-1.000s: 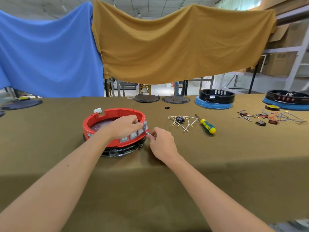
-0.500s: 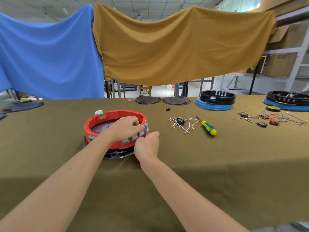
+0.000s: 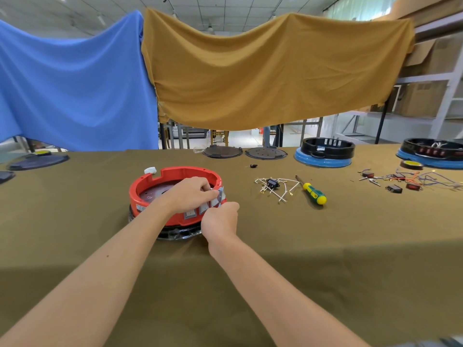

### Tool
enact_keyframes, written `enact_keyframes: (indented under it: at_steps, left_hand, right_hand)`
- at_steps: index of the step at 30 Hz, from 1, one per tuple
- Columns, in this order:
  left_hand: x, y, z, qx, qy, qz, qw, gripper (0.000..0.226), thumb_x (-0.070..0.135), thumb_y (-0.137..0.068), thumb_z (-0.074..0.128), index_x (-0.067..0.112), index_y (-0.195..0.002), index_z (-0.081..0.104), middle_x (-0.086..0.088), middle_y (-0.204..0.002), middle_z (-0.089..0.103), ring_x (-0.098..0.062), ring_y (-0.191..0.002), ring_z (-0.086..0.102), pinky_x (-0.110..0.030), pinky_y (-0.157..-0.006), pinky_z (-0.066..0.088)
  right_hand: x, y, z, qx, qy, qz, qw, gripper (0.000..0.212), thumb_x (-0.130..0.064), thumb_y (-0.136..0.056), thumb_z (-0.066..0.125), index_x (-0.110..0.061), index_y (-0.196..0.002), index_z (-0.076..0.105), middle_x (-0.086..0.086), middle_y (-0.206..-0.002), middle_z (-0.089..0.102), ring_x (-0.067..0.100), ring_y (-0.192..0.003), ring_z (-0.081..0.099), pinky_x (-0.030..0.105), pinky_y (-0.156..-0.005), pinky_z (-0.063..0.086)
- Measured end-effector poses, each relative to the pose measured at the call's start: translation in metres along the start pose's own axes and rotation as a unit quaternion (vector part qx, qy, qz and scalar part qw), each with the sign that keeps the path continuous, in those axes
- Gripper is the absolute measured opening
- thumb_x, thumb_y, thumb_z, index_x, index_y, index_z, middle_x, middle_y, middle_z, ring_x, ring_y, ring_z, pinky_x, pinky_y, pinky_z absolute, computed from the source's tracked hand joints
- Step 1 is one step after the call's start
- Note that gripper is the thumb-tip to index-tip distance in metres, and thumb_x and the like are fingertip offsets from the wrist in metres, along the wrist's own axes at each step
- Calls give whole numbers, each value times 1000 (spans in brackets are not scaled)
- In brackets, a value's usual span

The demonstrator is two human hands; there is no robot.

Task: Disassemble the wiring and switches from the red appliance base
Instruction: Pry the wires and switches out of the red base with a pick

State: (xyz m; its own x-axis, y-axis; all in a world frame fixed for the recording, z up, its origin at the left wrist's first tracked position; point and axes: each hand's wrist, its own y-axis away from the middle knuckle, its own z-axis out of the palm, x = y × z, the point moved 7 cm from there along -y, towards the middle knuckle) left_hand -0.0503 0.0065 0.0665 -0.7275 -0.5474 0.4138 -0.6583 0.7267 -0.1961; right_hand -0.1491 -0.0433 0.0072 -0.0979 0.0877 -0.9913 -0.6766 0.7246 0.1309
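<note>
Fingers of both the left hand [image 3: 190, 194] and right hand [image 3: 220, 219] pinch a grey switch [image 3: 220, 194] at the red base [image 3: 160, 176] rim.

screwdriver [image 3: 313, 192], blue cloth [image 3: 75, 83], mustard cloth [image 3: 263, 71]

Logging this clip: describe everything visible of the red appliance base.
The red appliance base is a round, glossy plastic ring, open on top, with notches in its far rim and a dark disc inside. It sits on a black lower ring on the olive cloth. Grey rocker switches line its near wall. The left hand reaches over its rim; the right hand works at the rightmost switch.
</note>
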Motion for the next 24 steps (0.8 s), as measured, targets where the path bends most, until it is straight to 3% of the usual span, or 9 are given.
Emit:
enact_keyframes:
  at_steps: [7, 12, 15, 20, 24]
  left_hand:
    - [-1, 1, -1, 1, 5, 4, 1000, 24, 37, -97, 55, 14, -91, 61, 0, -85, 65, -15, -76, 56, -30, -65, 42]
    - [-3, 2, -2, 3, 0, 5, 1000, 26, 36, -97, 55, 12, -91, 60, -3, -88, 65, -17, -77, 56, -31, -68, 43]
    - [-5, 1, -3, 6, -2, -2, 1000, 25, 37, -97, 55, 14, -90, 60, -2, -87, 64, -16, -75, 54, -31, -66, 41]
    - [-8, 0, -2, 1, 3, -8, 1000, 23, 37, -95, 56, 16, -89, 61, -3, -88, 65, -18, -77, 57, -33, -67, 44]
    - [-10, -1, -2, 0, -2, -11, 1000, 23, 38, -95, 55, 17, -89, 61, -3, -90, 66, -18, -79, 58, -31, -66, 44]
  right_hand:
    - [-6, -9, -4, 15, 66, -26, 997, 31, -9, -97, 53, -6, -126, 42, 13, -128, 50, 30, -112, 57, 36, -81, 47]
    - [-11, -16, -15, -8, 114, -49, 992, 22, -8, -97, 46, -6, -119, 49, 13, -120, 55, 25, -93, 50, 33, -73, 41]
    - [-13, -21, -21, -28, 167, -94, 981, 17, -7, -96, 48, -10, -111, 54, 7, -111, 58, 22, -93, 53, 30, -71, 43]
    - [-15, -25, -26, -53, 248, -165, 953, 14, -11, -99, 50, -11, -111, 57, 6, -115, 60, 24, -106, 57, 35, -89, 48]
    - [-18, -32, -27, -69, 260, -172, 948, 13, -11, -100, 51, -12, -110, 58, 6, -115, 61, 21, -102, 56, 29, -80, 43]
